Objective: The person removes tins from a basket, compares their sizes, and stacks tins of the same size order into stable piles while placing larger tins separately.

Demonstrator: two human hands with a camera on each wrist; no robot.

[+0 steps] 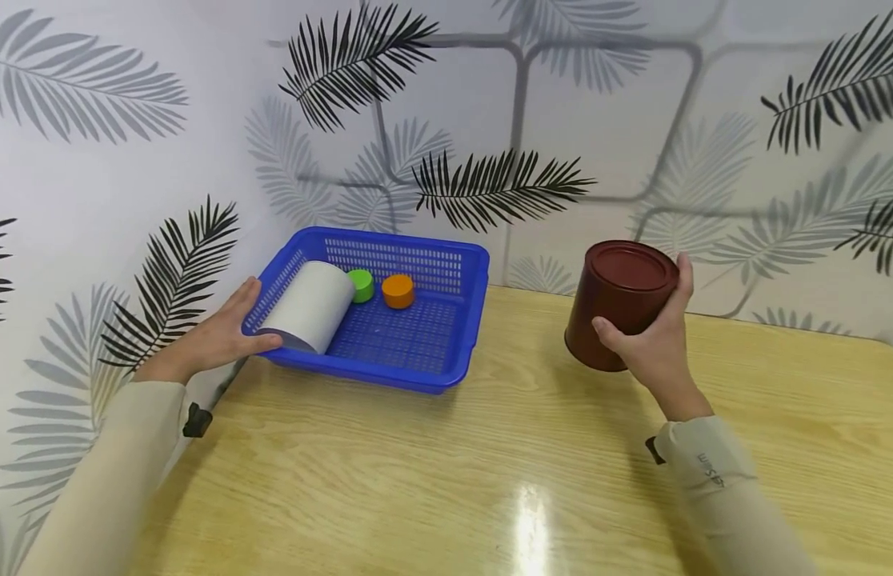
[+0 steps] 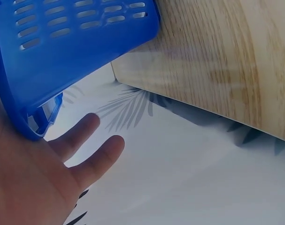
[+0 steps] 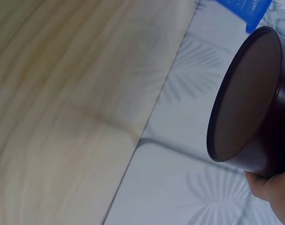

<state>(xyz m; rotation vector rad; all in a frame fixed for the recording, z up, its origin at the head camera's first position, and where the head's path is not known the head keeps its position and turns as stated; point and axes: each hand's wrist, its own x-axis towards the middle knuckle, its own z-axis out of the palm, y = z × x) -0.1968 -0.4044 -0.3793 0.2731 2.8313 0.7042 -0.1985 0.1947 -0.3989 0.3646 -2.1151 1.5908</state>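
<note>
Dark red can in my right hand, left hand against the blue basket.

My right hand (image 1: 651, 340) curled round the dark red can (image 1: 619, 304), thumb on its near side and fingers wrapped behind, and held it tilted above the wooden table (image 1: 490, 464), well apart from the basket. My left hand (image 1: 219, 336) lay with fingers straight and relaxed against the near left corner of the blue basket (image 1: 446, 356), gripping nothing. Inside the basket a white cylinder (image 1: 310, 306) lay on its side by my left fingertips, with a green cap (image 1: 361, 285) and an orange cap (image 1: 398, 290) just beyond it, near the back wall.
</note>
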